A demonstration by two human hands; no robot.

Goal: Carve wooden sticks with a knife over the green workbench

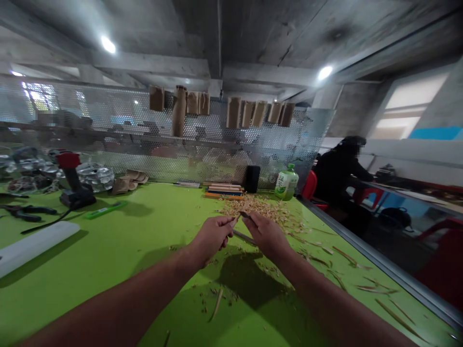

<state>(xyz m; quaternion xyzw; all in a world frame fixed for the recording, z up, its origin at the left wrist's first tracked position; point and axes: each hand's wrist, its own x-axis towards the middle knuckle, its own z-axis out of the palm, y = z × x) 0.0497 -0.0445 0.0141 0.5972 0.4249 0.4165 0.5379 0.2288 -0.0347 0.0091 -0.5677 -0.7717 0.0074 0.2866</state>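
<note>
Near the middle of the green table (pixel 152 241), my left hand (pixel 214 237) is closed round a thin wooden piece (pixel 236 220) that points up and to the right. My right hand (pixel 268 235) is closed on a small dark tool (pixel 245 215), whose tip lies close to the wooden piece. Whether the tip touches the wood is too small to tell. A narrow greyish strip (pixel 244 236) shows between the hands. Behind and to the right of them spreads a heap of wood shavings (pixel 265 208).
A green-labelled bottle (pixel 287 183), a black upright object (pixel 252 179) and stacked strips (pixel 223 189) stand at the back. Left are a red-black drill (pixel 74 180), pliers (pixel 27 212), a green cutter (pixel 105 210) and a white bar (pixel 38 246). A person (pixel 338 168) sits at right.
</note>
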